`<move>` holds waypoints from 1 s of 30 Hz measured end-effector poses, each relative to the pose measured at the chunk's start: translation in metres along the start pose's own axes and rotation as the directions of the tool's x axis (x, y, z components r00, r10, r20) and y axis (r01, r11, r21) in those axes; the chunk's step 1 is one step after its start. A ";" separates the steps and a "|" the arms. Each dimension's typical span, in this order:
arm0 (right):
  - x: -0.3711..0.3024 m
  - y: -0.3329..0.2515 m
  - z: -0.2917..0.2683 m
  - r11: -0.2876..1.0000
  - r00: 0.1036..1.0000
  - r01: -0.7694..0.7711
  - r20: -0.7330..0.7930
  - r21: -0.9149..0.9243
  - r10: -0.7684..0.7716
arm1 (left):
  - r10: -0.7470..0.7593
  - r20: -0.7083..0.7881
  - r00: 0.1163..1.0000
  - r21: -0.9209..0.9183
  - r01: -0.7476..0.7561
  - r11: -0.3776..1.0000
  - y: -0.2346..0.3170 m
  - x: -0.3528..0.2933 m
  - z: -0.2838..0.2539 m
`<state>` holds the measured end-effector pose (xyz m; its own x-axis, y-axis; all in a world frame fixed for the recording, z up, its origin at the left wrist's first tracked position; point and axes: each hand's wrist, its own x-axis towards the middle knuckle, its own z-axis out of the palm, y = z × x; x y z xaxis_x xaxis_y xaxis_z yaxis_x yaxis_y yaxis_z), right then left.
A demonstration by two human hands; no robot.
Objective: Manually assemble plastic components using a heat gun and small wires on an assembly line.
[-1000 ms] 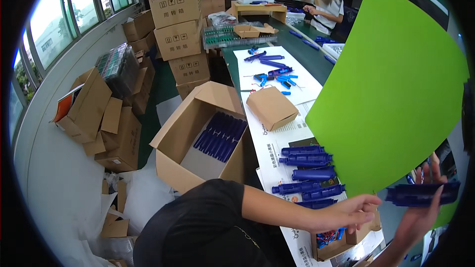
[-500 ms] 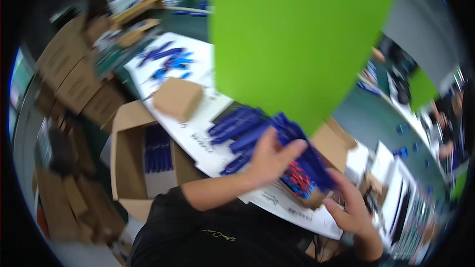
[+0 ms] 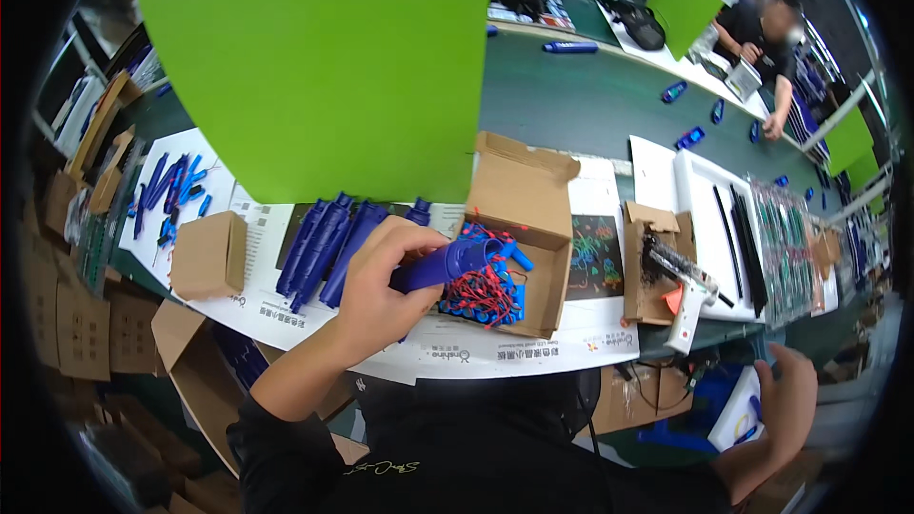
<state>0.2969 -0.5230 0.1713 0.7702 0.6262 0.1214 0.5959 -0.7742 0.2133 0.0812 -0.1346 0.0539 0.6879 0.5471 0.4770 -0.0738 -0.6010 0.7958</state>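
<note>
My left hand [image 3: 376, 271] is wrapped round a dark purple-blue plastic tube [image 3: 428, 268], its hollow end pointing right. The tube is held over the left part of an open cardboard box [image 3: 547, 297]. Inside that box lie blue cylindrical cells with red and black wires [image 3: 486, 297]. Several more purple tubes [image 3: 314, 252] lie side by side left of my left hand. Off the table at the lower right, my right hand [image 3: 788, 398] has its fingers apart and holds nothing. Beside it is a white tray [image 3: 733, 414] with small blue pieces, over a blue stool [image 3: 671, 430].
A tall green panel [image 3: 324, 67] rises behind the tubes. A glue gun [image 3: 693, 300] rests at a small carton, right of the box. Green circuit boards [image 3: 790, 257] stand further right. Beyond runs a green conveyor [image 3: 571, 95] with blue pieces; co-workers sit past it.
My view has swung to the right. My left hand has kept a purple tube, now over the box. My right hand has moved away from the tubes, out to the right.
</note>
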 end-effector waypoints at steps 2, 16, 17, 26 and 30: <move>-0.025 0.003 0.000 0.916 0.987 -0.153 0.017 0.372 0.158 | 0.047 0.009 0.999 0.049 -0.048 0.998 0.003 0.000 0.002; 0.035 0.034 0.036 0.769 0.889 -0.407 0.406 0.493 0.211 | -0.453 0.169 0.876 -0.532 0.468 0.706 0.001 -0.021 0.000; 0.040 0.021 0.035 0.699 0.871 -0.428 0.468 0.573 0.150 | -0.457 0.172 0.873 -0.588 0.463 0.663 0.000 -0.025 -0.002; 0.059 0.000 0.173 0.532 0.760 -0.616 0.615 0.581 0.208 | -0.540 0.500 0.677 -0.853 0.494 -0.170 -0.014 -0.035 0.013; 0.067 -0.001 0.182 0.488 0.855 -0.511 0.479 0.708 0.200 | -0.540 0.475 0.695 -0.859 0.500 -0.111 -0.015 -0.034 0.027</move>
<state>0.3892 -0.4973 0.0023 0.8867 0.3360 -0.3175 0.0584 -0.7627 -0.6441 0.0786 -0.1598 0.0162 0.8606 0.4281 -0.2760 -0.2674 0.8409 0.4705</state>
